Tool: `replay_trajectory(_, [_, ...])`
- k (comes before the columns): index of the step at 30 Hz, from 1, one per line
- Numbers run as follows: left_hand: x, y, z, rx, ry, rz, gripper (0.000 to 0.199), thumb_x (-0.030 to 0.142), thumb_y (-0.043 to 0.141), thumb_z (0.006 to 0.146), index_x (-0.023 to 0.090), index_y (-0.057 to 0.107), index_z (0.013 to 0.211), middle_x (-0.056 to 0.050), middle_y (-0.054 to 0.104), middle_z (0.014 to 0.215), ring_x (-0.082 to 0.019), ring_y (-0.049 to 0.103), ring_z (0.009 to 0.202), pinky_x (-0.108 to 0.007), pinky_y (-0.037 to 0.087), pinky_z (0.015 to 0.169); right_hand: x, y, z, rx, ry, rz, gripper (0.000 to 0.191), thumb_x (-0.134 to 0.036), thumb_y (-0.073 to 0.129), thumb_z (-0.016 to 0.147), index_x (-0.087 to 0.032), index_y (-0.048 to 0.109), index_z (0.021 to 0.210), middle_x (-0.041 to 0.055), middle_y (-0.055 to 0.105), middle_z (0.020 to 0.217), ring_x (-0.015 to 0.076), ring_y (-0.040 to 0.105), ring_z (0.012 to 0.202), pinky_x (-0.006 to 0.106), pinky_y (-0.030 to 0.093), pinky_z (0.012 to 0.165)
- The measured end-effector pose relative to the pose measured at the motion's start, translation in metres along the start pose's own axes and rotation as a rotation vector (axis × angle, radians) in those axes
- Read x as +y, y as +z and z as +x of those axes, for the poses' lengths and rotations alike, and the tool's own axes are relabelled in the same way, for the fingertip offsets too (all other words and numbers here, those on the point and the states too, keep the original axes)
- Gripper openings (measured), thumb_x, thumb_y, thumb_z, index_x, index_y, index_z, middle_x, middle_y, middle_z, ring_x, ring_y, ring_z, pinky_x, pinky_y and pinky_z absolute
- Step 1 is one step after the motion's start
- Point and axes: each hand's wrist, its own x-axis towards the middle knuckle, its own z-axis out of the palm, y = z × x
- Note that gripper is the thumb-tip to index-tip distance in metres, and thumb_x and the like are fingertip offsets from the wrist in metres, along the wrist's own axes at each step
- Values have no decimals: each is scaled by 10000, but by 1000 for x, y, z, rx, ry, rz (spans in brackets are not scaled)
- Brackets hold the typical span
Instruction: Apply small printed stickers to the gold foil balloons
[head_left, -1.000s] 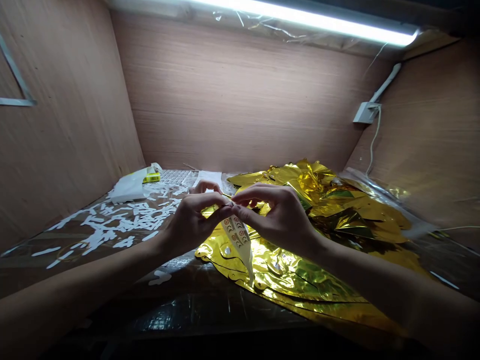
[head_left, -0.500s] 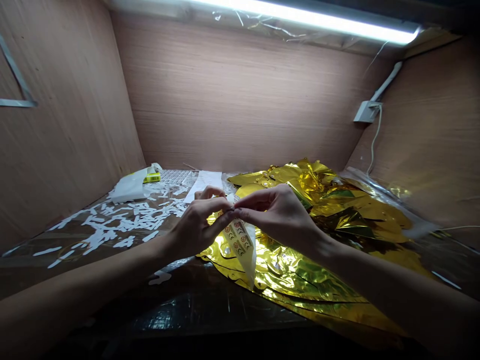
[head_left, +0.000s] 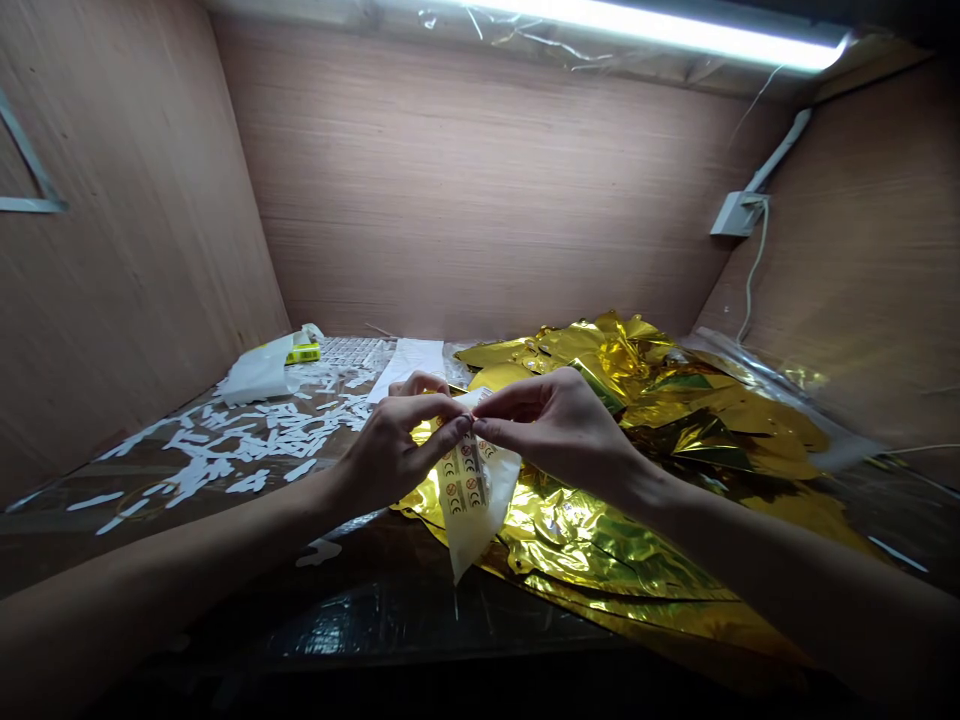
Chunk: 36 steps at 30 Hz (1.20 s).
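Observation:
A translucent plastic bag [head_left: 474, 535], printed with rows of CE and warning marks, hangs from my fingertips with its pointed corner downward. My left hand [head_left: 401, 440] is closed in a pinch at the bag's top edge. Opposite it, my right hand [head_left: 570, 430] also pinches there, and the fingertips of both hands almost meet. What lies between the fingertips is too small to make out. Beneath and behind the bag spreads a heap of shiny gold foil sheets [head_left: 600, 545], which look like flat foil balloons.
Many white strips [head_left: 225, 450] lie scattered on the dark tabletop [head_left: 360, 620] at left. Behind them are a white packet [head_left: 259, 372], a yellow-green box [head_left: 304, 353] and a white paper [head_left: 412, 362]. Clear plastic film [head_left: 780, 380] lies right of the foil. Wooden panels enclose three sides.
The bag has swung slightly left and turned, so more of its pale lower part shows. Both hands keep their pinch at almost the same spot.

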Motion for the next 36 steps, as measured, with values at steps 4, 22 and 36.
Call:
replay_trajectory(4, [0, -1, 1, 0, 1, 9, 165, 240, 619, 974, 179, 743, 883, -44, 626, 887, -193, 598, 920, -359, 466, 805, -2, 1, -1, -19, -1, -3, 190, -315, 778, 810, -178, 845, 924, 90, 800, 875, 257, 751, 878, 378, 617, 764])
replay_trajectory(22, [-6, -2, 0, -5, -2, 10, 208, 308, 663, 962, 194, 754, 814, -45, 640, 868, -184, 614, 856, -353, 473, 781, 0, -2, 5, -48, 69, -3, 260, -410, 819, 789, -201, 845, 942, 93, 797, 881, 237, 731, 838, 345, 576, 703])
replay_trajectory(36, [-18, -3, -2, 0, 12, 25, 276, 373, 676, 954, 182, 730, 762, -46, 629, 857, -176, 598, 842, -334, 468, 770, 0, -6, 15, -137, -1, -144, 212, -377, 743, 860, -182, 822, 878, 66, 778, 820, 181, 679, 728, 309, 515, 631])
